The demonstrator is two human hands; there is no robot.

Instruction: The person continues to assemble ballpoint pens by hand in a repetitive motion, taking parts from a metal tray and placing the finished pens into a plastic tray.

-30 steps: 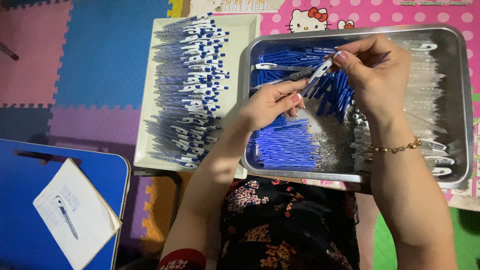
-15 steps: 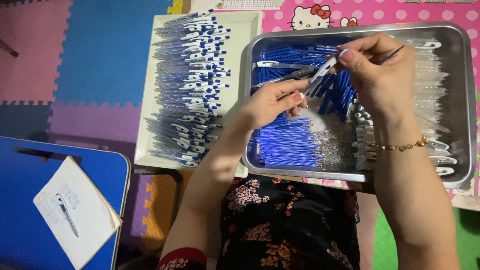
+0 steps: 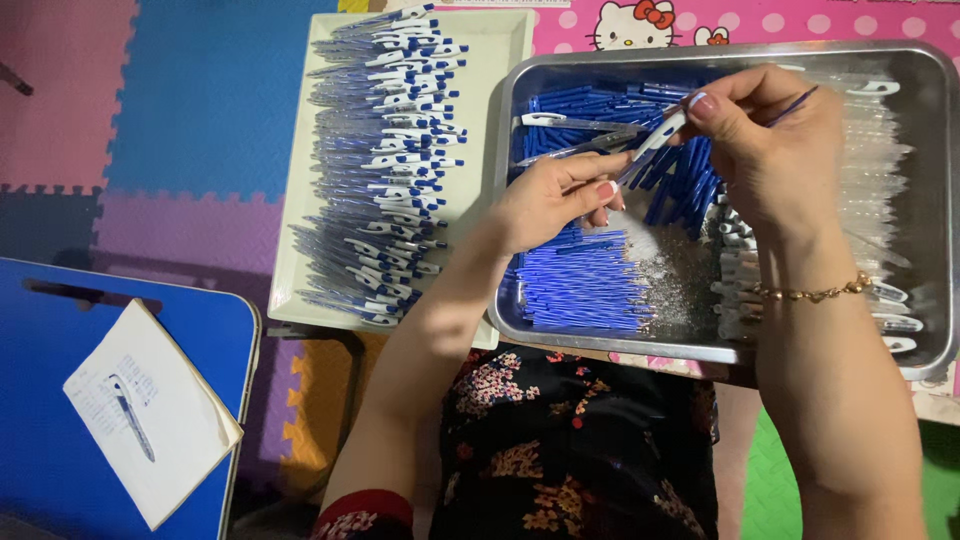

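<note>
Over the shallow rectangular steel tray (image 3: 930, 200), the left hand (image 3: 550, 200) pinches a clear plastic pen barrel with a white clip (image 3: 640, 160) between thumb and fingertips, its clip end slanting up toward the right hand (image 3: 770, 150). The right hand is closed in a fingertip grip on a thin blue ink refill (image 3: 795, 103), whose free end pokes out past the knuckles to the upper right. Both parts look very light. The barrel seems stiff but smooth and apt to roll or slip, so a pinch near its middle, as here, looks steadiest. The refill seems slender and slightly bendable, best held close to the end being guided so it does not flex. In the tray lie loose blue refills (image 3: 580, 290), with rows of clear barrels (image 3: 880, 170) along the right side. Beside it, a cream rectangular plastic tray (image 3: 500, 60) holds a stack of blue-and-white pens (image 3: 385, 170). A white notepad with a pen on it (image 3: 150, 420) rests on a blue board (image 3: 50, 400).
</note>
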